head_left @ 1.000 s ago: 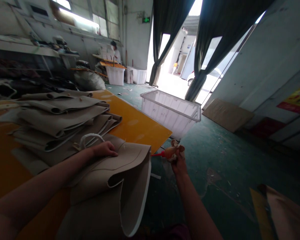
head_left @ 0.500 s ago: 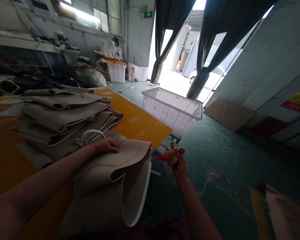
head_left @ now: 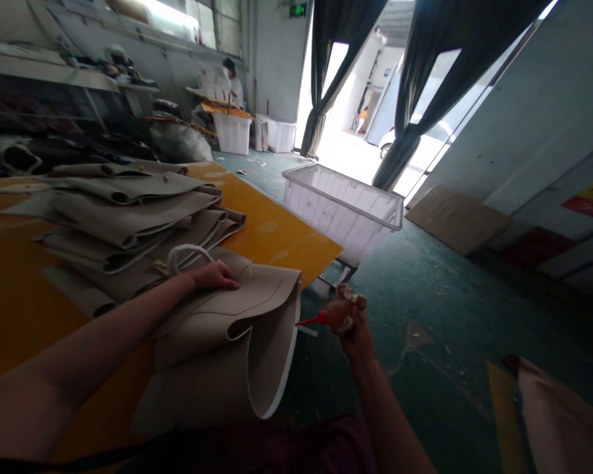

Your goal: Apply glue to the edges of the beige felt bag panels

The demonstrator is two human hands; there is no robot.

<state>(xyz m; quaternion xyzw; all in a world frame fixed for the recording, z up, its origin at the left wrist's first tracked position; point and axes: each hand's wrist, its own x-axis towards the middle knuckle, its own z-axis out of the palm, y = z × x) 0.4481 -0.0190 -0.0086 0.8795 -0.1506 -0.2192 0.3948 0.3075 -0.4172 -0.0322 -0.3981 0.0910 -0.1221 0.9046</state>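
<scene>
My left hand (head_left: 212, 275) lies on a folded beige sheet of thick material (head_left: 237, 329) that hangs over the near edge of the orange table (head_left: 271, 237); its fingers are pressed flat on the sheet. A white cord loop (head_left: 188, 253) curls just behind that hand. My right hand (head_left: 353, 326) is off the table's edge, closed around a small glue bottle with a red nozzle (head_left: 326, 316). The nozzle tip points left at the sheet's outer edge, almost touching it.
A pile of several beige folded sheets (head_left: 128, 217) covers the table behind my left hand. A clear plastic bin (head_left: 343, 210) stands past the table's corner. A person (head_left: 232, 76) works at the far wall beside white tubs (head_left: 232, 135). Dark curtains (head_left: 405, 99) frame a bright doorway.
The view has shifted slightly; my right hand with the bottle sits a little lower and stays by the sheet's edge. My left hand keeps its place on the sheet.
</scene>
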